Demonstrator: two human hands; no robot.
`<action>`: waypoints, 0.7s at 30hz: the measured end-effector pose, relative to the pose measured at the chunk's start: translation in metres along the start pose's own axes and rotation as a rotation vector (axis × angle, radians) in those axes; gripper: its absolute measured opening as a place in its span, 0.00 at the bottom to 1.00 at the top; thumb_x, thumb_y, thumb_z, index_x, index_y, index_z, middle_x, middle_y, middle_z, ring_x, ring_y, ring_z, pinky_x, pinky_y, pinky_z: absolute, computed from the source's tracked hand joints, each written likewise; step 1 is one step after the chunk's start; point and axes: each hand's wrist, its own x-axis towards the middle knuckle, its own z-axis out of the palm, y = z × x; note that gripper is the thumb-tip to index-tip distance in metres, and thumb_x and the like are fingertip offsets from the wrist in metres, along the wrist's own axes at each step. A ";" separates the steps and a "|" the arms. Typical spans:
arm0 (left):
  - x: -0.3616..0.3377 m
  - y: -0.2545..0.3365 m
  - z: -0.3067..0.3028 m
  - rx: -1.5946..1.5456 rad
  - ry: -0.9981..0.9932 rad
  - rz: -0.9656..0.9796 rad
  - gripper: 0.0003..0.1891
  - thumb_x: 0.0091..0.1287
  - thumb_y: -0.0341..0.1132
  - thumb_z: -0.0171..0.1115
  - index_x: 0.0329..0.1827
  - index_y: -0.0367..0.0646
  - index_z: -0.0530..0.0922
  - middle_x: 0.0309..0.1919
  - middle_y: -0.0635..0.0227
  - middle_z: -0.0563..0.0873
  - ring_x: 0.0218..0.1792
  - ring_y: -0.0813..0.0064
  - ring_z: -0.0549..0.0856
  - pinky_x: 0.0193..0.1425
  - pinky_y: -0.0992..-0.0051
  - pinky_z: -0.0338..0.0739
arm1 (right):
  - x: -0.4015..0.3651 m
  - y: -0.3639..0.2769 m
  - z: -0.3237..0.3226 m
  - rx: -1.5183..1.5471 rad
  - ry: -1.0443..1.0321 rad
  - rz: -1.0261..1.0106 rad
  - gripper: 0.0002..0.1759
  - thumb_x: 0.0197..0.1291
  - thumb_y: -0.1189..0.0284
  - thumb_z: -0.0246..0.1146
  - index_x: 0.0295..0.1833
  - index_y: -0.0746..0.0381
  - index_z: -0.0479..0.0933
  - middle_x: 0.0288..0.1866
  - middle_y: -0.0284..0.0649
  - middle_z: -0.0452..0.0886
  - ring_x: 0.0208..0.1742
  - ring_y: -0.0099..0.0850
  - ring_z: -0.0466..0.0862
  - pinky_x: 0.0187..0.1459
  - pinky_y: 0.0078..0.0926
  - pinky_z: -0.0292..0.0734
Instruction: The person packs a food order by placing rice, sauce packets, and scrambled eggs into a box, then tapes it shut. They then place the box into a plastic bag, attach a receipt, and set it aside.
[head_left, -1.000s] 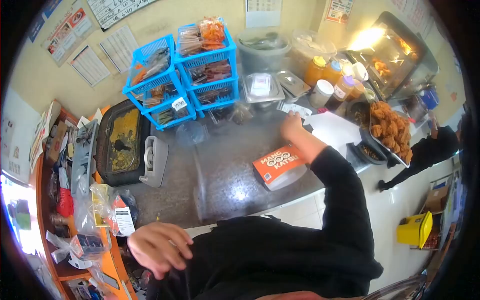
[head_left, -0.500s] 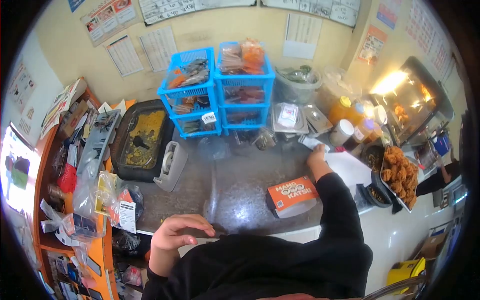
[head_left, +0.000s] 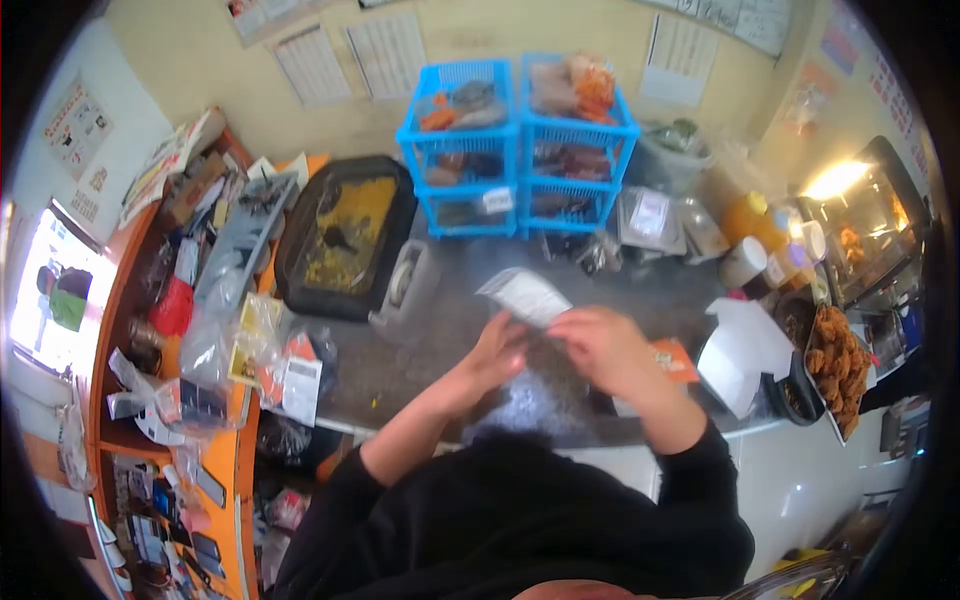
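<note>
A printed white receipt [head_left: 528, 297] is held up over the middle of the counter, slightly curled. My right hand [head_left: 605, 350] pinches its right end between thumb and fingers. Just below the receipt's lower edge is my left hand [head_left: 495, 352], its fingers loosely bent and apart; whether its fingertips touch the paper cannot be made out. An orange and white food box [head_left: 676, 360] lies behind my right wrist, mostly hidden by it. Further right is a folded white paper or carton sheet [head_left: 742, 355].
Blue stacked baskets [head_left: 517, 130] of packets stand at the back of the counter [head_left: 440, 380]. A black tray [head_left: 295, 255] with yellow food and a tape dispenser [head_left: 402, 285] sit left. Bottles [head_left: 742, 265] and fried chicken [head_left: 838, 360] are right. Orange shelving [head_left: 240, 480] borders the left.
My right hand has brought the white slip from the counter's right rear to the middle. My left hand has risen from the front edge to meet it. The view has shifted.
</note>
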 end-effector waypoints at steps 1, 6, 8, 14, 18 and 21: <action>0.012 -0.007 -0.001 -0.016 -0.046 0.131 0.29 0.69 0.39 0.56 0.69 0.34 0.60 0.61 0.54 0.74 0.61 0.64 0.75 0.63 0.67 0.69 | 0.001 -0.029 0.009 0.068 -0.053 -0.031 0.13 0.45 0.80 0.64 0.40 0.60 0.82 0.43 0.38 0.82 0.45 0.40 0.81 0.47 0.35 0.77; 0.012 0.046 -0.009 -0.371 0.117 -0.008 0.23 0.68 0.33 0.50 0.64 0.30 0.64 0.58 0.46 0.76 0.53 0.53 0.81 0.54 0.58 0.79 | -0.002 -0.088 0.021 0.228 0.127 -0.149 0.08 0.53 0.76 0.63 0.40 0.60 0.81 0.45 0.39 0.82 0.41 0.39 0.81 0.43 0.34 0.76; 0.008 0.068 -0.023 -0.531 0.000 0.129 0.23 0.68 0.33 0.49 0.64 0.30 0.64 0.58 0.46 0.76 0.53 0.50 0.81 0.54 0.55 0.79 | -0.034 -0.062 0.021 0.351 0.432 0.023 0.07 0.56 0.74 0.62 0.40 0.63 0.81 0.39 0.43 0.83 0.37 0.42 0.81 0.41 0.35 0.76; 0.003 0.097 -0.043 -0.562 -0.336 0.245 0.26 0.72 0.43 0.45 0.68 0.38 0.63 0.64 0.50 0.72 0.60 0.49 0.76 0.58 0.51 0.76 | -0.150 0.019 0.035 -0.608 -0.419 1.120 0.21 0.61 0.54 0.59 0.39 0.62 0.81 0.37 0.48 0.84 0.43 0.45 0.83 0.45 0.44 0.74; -0.001 0.103 -0.028 -0.606 -0.334 0.200 0.26 0.72 0.44 0.44 0.69 0.38 0.62 0.64 0.50 0.72 0.61 0.49 0.76 0.59 0.51 0.76 | -0.169 0.032 0.101 -0.769 -0.085 0.878 0.19 0.59 0.56 0.60 0.38 0.63 0.81 0.36 0.50 0.82 0.42 0.46 0.82 0.46 0.50 0.70; 0.003 0.104 -0.022 -0.562 -0.343 0.186 0.26 0.72 0.43 0.43 0.69 0.37 0.62 0.64 0.50 0.72 0.61 0.48 0.75 0.59 0.51 0.75 | -0.173 0.062 0.132 -0.690 -0.174 0.888 0.18 0.58 0.58 0.60 0.38 0.63 0.81 0.36 0.49 0.82 0.41 0.46 0.82 0.44 0.51 0.70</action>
